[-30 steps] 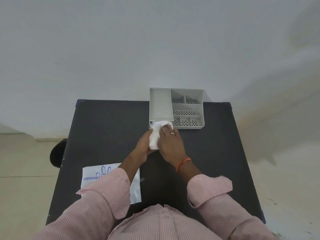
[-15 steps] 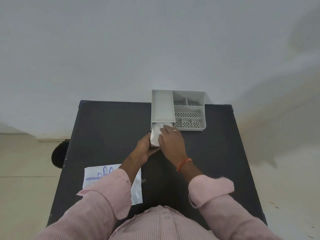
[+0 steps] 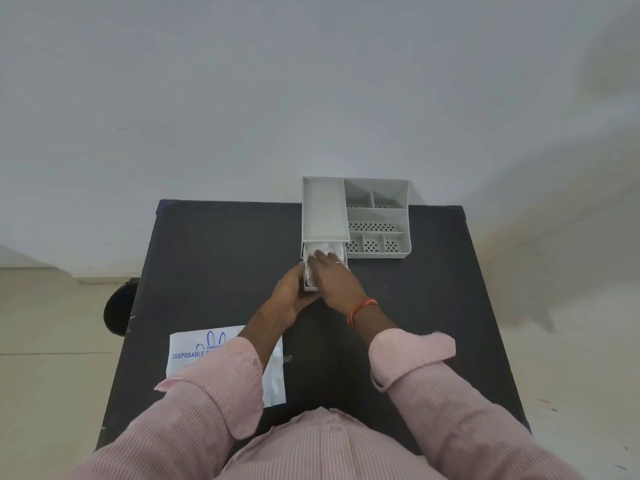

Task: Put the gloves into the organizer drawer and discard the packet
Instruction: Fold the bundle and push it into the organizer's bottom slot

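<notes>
A grey organizer stands at the far edge of the black table. Its drawer is pulled out toward me at the lower left. The white gloves lie bunched inside the drawer, partly under the organizer's top tray. My right hand lies over the drawer with its fingertips pressed on the gloves. My left hand cups the drawer's left side and front corner. The white packet with blue print lies flat at the near left, partly hidden by my left sleeve.
The organizer's right half has several small perforated compartments. A dark round object sits on the floor beside the table's left edge. A pale wall rises right behind the table.
Both hands moved forward with the bunched gloves. The gloves went from the table in front of the organizer into the drawer, and my left hand now holds the drawer's side.
</notes>
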